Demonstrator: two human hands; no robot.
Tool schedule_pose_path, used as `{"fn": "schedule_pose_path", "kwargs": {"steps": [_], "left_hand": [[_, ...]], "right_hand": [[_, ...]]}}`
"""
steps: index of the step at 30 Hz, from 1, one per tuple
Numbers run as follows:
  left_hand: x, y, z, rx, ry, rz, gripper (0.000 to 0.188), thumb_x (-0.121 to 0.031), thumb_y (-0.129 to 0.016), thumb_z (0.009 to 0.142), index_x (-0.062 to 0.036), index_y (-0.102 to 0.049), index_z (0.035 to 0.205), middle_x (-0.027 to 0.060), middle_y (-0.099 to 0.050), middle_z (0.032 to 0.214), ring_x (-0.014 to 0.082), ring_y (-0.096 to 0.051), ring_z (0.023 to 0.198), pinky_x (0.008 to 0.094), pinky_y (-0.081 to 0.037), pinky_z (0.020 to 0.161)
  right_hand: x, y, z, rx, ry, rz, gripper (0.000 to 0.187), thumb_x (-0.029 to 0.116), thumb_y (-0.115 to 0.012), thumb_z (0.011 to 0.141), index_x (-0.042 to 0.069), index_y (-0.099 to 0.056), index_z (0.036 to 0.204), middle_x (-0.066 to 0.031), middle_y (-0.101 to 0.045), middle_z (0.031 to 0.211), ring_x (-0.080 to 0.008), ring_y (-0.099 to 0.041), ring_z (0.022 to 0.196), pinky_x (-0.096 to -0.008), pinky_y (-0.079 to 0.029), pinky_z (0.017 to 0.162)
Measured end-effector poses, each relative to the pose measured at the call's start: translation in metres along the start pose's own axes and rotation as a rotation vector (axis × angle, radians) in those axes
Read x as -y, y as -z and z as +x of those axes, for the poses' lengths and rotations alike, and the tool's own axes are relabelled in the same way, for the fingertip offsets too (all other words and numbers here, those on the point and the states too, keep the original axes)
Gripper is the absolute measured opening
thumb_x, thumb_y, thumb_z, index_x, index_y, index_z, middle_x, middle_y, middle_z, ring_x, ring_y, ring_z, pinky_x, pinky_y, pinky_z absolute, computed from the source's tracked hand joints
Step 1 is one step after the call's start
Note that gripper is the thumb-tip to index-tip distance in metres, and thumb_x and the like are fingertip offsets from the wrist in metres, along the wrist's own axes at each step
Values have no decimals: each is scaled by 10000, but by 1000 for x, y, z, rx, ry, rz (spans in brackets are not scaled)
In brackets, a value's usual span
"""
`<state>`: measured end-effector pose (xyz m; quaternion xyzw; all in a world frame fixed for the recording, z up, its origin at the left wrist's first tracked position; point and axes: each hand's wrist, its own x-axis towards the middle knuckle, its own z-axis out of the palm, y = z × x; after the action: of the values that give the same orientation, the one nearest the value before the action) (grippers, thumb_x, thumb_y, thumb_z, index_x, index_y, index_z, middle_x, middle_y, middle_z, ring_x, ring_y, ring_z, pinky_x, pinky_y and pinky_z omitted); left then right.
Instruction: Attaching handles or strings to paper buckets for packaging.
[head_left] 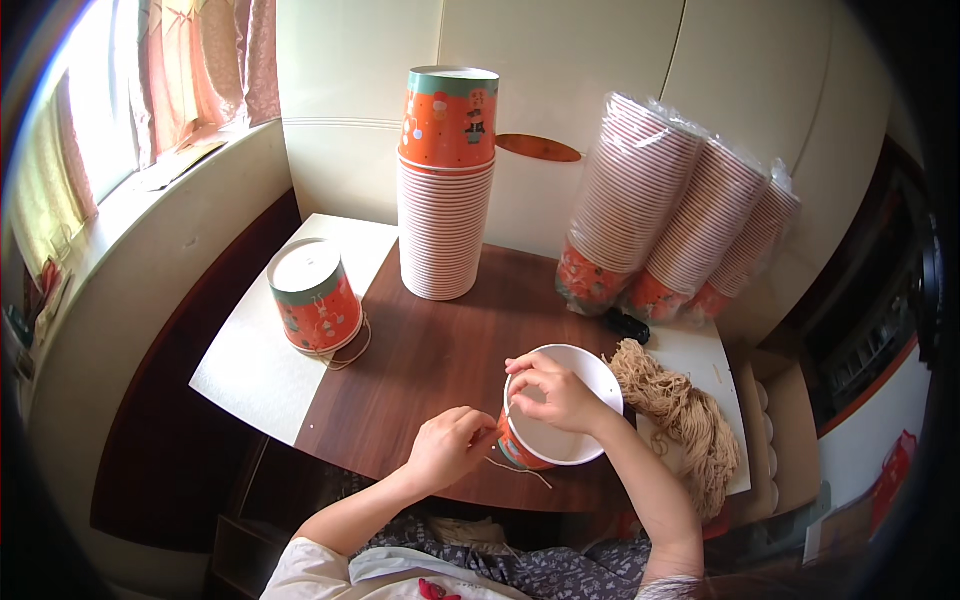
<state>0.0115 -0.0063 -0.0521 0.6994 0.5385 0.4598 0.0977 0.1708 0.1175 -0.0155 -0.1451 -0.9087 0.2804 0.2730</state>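
Note:
An orange paper bucket (585, 430) with a white inside lies tilted at the near edge of the brown table (420, 360), mouth up toward me. My right hand (555, 392) reaches over its rim with fingers pinched on a thin beige string at the rim. My left hand (452, 445) is closed against the bucket's outer left wall, gripping the string (520, 470) that hangs out below.
A tall stack of upside-down buckets (445, 190) stands at the back. Three bagged stacks (680, 215) lean against the wall at right. One upside-down bucket (315, 297) with a string handle sits left. A bundle of beige string (685, 415) lies at right.

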Motion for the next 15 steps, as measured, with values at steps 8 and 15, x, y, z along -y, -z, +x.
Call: {"fn": "schedule_pose_path", "kwargs": {"steps": [8, 15], "left_hand": [[0, 17, 2, 68, 15, -23, 120, -168, -612, 779, -48, -614, 771, 84, -568, 670, 261, -573, 623, 349, -473, 555], [3, 27, 4, 98, 69, 9, 117, -166, -592, 795, -51, -612, 781, 98, -586, 706, 286, -584, 653, 369, -477, 575]], "right_hand": [[13, 9, 2, -59, -17, 4, 67, 88, -603, 787, 36, -602, 829, -86, -584, 972, -237, -585, 901, -333, -482, 760], [39, -1, -1, -107, -279, -115, 231, 235, -638, 784, 37, -529, 833, -111, -579, 873, -260, -591, 791, -347, -483, 679]]}}
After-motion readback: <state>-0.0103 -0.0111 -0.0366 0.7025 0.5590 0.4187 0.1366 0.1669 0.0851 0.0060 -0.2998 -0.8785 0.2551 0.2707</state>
